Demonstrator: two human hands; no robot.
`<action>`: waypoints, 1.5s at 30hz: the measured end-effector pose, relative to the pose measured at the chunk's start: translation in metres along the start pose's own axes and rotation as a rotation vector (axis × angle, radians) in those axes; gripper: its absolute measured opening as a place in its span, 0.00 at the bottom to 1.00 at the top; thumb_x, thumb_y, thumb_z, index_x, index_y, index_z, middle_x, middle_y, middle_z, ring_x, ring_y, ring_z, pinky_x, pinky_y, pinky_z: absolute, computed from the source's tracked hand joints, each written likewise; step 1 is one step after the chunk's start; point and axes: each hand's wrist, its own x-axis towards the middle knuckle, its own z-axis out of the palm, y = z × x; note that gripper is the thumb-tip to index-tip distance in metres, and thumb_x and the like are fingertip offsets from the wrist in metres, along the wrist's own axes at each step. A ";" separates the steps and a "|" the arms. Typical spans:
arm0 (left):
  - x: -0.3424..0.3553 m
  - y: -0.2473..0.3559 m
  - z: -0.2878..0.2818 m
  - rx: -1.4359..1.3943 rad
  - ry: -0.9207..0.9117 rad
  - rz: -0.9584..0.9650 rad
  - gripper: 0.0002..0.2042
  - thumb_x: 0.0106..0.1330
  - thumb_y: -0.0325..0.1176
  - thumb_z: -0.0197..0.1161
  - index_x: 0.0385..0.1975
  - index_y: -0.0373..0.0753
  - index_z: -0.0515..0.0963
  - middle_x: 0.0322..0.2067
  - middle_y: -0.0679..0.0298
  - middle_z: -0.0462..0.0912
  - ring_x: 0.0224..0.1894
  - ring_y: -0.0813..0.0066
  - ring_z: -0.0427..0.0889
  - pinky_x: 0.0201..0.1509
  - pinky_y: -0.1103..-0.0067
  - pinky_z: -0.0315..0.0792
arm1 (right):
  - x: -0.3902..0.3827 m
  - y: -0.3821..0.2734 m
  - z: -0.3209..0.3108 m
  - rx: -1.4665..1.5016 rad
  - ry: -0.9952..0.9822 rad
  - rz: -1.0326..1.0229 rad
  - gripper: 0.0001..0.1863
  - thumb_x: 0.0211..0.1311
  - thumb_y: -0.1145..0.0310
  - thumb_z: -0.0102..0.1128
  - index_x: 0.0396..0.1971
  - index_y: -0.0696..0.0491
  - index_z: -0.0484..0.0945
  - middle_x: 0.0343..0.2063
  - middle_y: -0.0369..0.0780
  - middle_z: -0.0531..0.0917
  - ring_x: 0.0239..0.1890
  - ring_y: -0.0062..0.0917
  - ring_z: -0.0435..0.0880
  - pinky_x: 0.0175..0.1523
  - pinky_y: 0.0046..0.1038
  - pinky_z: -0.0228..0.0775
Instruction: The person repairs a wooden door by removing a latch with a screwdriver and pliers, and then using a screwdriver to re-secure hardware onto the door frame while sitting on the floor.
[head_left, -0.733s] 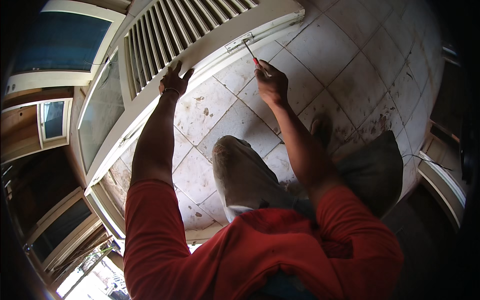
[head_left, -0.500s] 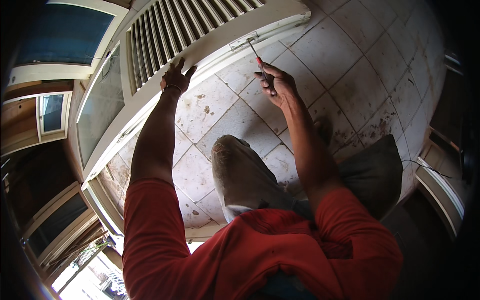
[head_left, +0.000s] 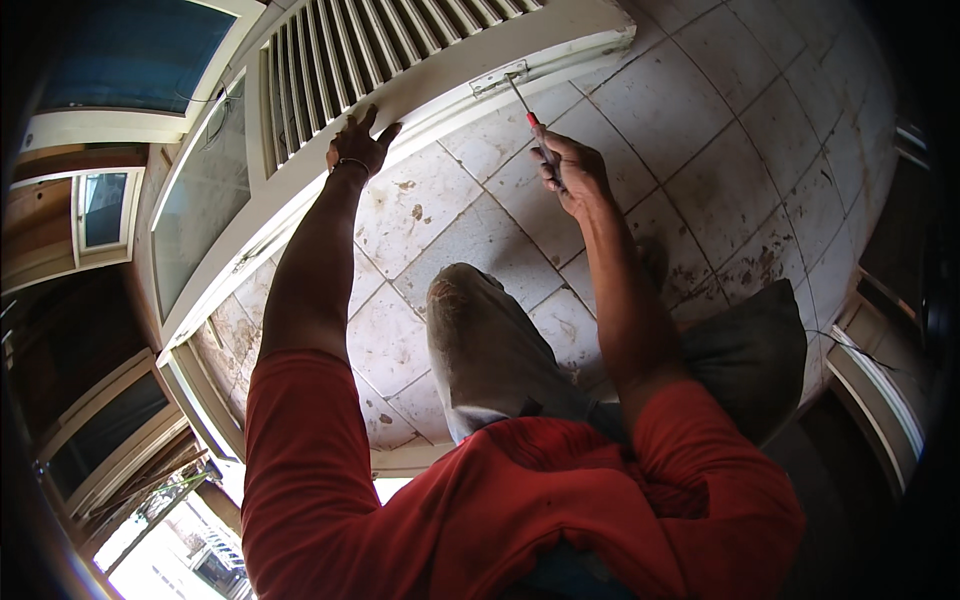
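A white louvred door (head_left: 420, 80) stands on edge across the upper middle, with a glass panel (head_left: 200, 225) at its lower left. My left hand (head_left: 355, 150), a band at its wrist, rests with fingers spread on the door frame beside the louvres (head_left: 350, 55). My right hand (head_left: 575, 170) grips a screwdriver (head_left: 533, 123) with a red-and-dark handle, its thin shaft reaching up to a small metal hinge plate (head_left: 498, 80) on the door's edge. Whether its tip sits in a screw is too small to tell.
A stained white tiled floor (head_left: 480, 230) lies beneath, with my bent knee (head_left: 470, 340) on the near side. A blue-paned frame (head_left: 135, 55), smaller window frames (head_left: 105, 210) and a dark-paned frame (head_left: 110, 430) are at the left. More frames (head_left: 880, 390) and a thin cord are at the right.
My right hand has shifted its grip on the screwdriver, fingers now further down the handle. The door and both hands appear slightly higher or further right in view; the left hand stays on the frame.
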 end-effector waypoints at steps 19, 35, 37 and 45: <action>0.000 -0.002 0.002 0.025 0.001 -0.008 0.43 0.62 0.72 0.50 0.74 0.56 0.55 0.71 0.47 0.57 0.69 0.44 0.63 0.72 0.57 0.59 | -0.016 0.018 0.022 -1.263 0.538 -0.743 0.20 0.60 0.58 0.64 0.49 0.52 0.82 0.36 0.49 0.86 0.40 0.41 0.86 0.49 0.36 0.77; 0.000 -0.001 0.000 -0.004 0.014 -0.007 0.43 0.62 0.71 0.52 0.73 0.53 0.57 0.70 0.45 0.59 0.69 0.44 0.65 0.72 0.59 0.59 | -0.011 0.026 0.032 -0.897 0.363 -0.777 0.15 0.66 0.65 0.62 0.44 0.61 0.82 0.38 0.46 0.88 0.42 0.28 0.89 0.48 0.25 0.78; 0.000 0.002 -0.001 -0.004 0.010 -0.006 0.43 0.62 0.71 0.52 0.73 0.53 0.57 0.70 0.45 0.59 0.69 0.44 0.65 0.72 0.59 0.59 | -0.007 0.029 0.027 -0.911 0.359 -0.825 0.14 0.66 0.66 0.62 0.43 0.61 0.83 0.37 0.46 0.88 0.41 0.29 0.89 0.47 0.25 0.79; 0.000 0.001 0.003 0.021 0.029 -0.009 0.42 0.62 0.70 0.52 0.72 0.54 0.59 0.70 0.45 0.59 0.68 0.44 0.65 0.72 0.59 0.59 | -0.003 0.031 0.026 -1.011 0.406 -0.928 0.12 0.64 0.67 0.63 0.41 0.60 0.83 0.36 0.45 0.88 0.39 0.28 0.89 0.46 0.26 0.80</action>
